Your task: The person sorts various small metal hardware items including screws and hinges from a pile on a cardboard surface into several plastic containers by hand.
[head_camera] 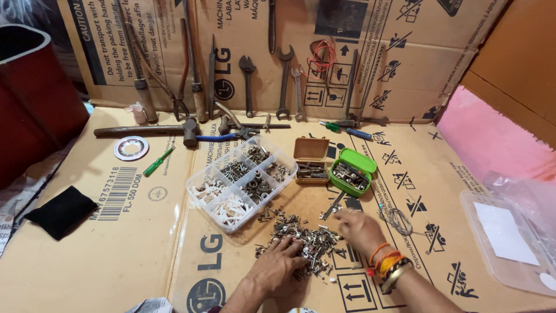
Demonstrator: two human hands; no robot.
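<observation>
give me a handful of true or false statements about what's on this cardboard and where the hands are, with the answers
1. Both hands rest on the pile of small metal parts. True: the left hand and the right hand are on it.
2. The green box has its lid shut. False: its lid is flipped open, with metal bits inside.
3. The clear compartment organizer lies beyond the pile. True.
4. The black cloth lies to the right of the hands. False: it lies far to the left.
5. The right wrist wears orange and yellow bangles. True.
</observation>
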